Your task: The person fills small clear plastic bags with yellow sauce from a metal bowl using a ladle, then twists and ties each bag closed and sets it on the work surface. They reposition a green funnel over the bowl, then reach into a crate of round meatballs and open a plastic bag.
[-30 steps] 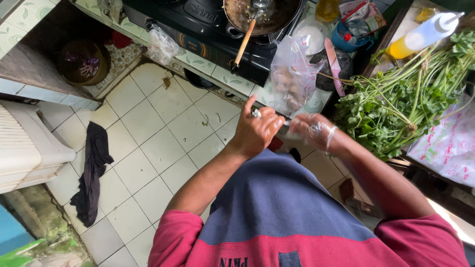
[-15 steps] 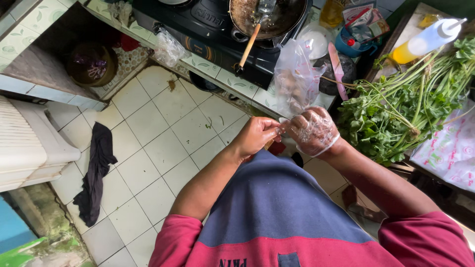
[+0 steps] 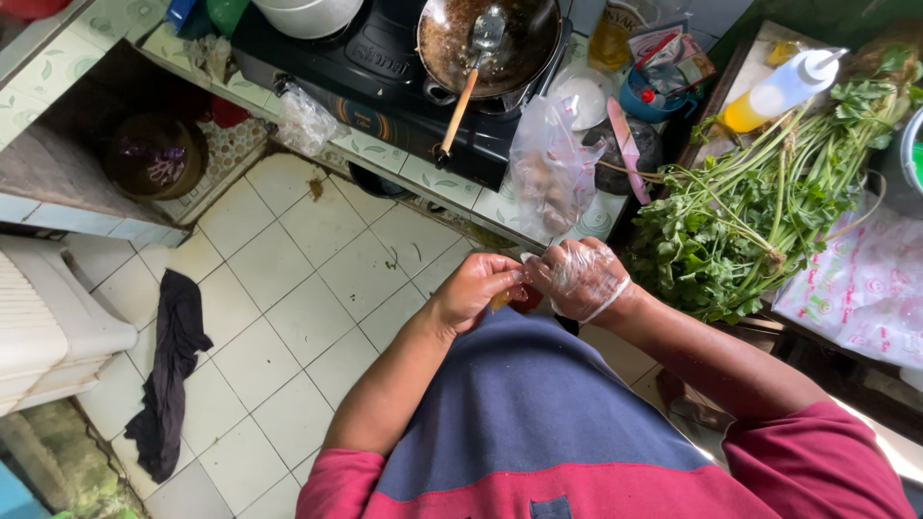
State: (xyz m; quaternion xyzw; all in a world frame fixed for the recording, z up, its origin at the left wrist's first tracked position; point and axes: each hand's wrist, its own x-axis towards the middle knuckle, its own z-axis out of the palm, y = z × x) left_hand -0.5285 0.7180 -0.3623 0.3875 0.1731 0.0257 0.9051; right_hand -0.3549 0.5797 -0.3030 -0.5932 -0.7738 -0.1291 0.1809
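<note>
My left hand (image 3: 476,290) is bare and meets my right hand (image 3: 580,279) in front of my chest. The right hand wears a thin clear plastic glove. Between the fingertips of both hands sits a small yellowish-brown piece (image 3: 502,300); what it is cannot be made out. A reddish thing (image 3: 528,301) shows just under the hands. A clear plastic bag (image 3: 550,165) with brownish contents stands on the tiled counter edge just beyond my hands.
A black stove (image 3: 385,67) carries a wok (image 3: 490,43) with a wooden-handled ladle. A bunch of leafy greens (image 3: 760,211) lies at right beside a squeeze bottle (image 3: 784,88). A dark cloth (image 3: 171,370) lies on the white tile floor. A white plastic chair (image 3: 48,327) stands at left.
My hands have come together and lowered toward my chest. The left hand, earlier raised by itself, now pinches at the gloved right hand's fingertips.
</note>
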